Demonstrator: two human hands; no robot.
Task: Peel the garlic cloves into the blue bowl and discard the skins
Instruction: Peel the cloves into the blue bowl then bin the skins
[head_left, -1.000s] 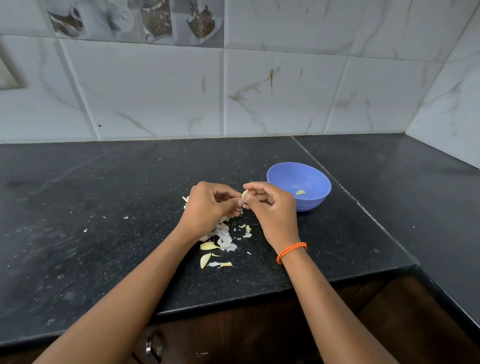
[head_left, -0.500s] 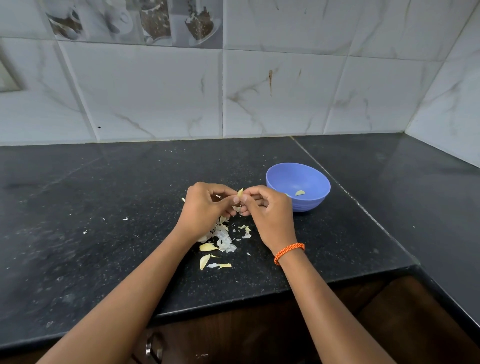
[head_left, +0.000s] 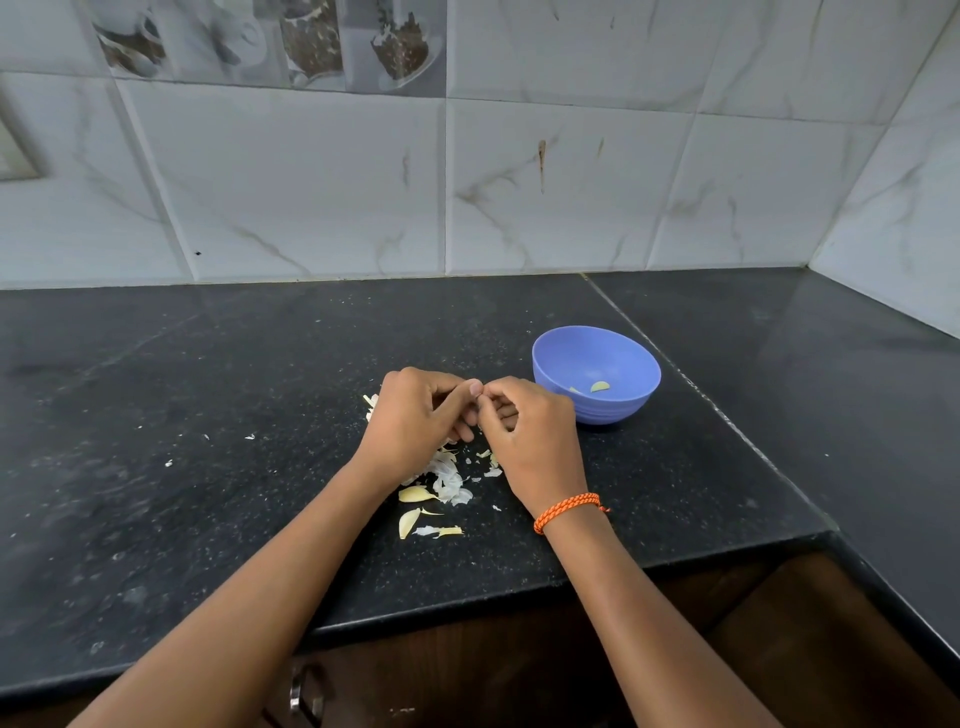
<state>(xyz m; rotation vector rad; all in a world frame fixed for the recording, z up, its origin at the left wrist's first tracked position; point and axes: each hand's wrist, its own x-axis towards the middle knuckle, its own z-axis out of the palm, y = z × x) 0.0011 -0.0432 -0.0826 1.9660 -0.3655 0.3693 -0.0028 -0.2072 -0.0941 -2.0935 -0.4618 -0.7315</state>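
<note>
- Your left hand (head_left: 415, 415) and right hand (head_left: 530, 431) meet fingertip to fingertip with fingers curled; whatever they pinch is hidden.
- The round blue plastic bowl (head_left: 618, 405) sits just right of your hands on the black stone desk (head_left: 208, 415), with a peeled pale garlic clove (head_left: 599, 386) inside.
- Papery white garlic skins (head_left: 447, 480) lie beneath your hands.

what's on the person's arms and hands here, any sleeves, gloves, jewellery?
Both forearms are bare, with no sleeves in view and no gloves. The right wrist carries an orange braided cord bracelet with darker flecks. The left hand and right hand show no rings.
</note>
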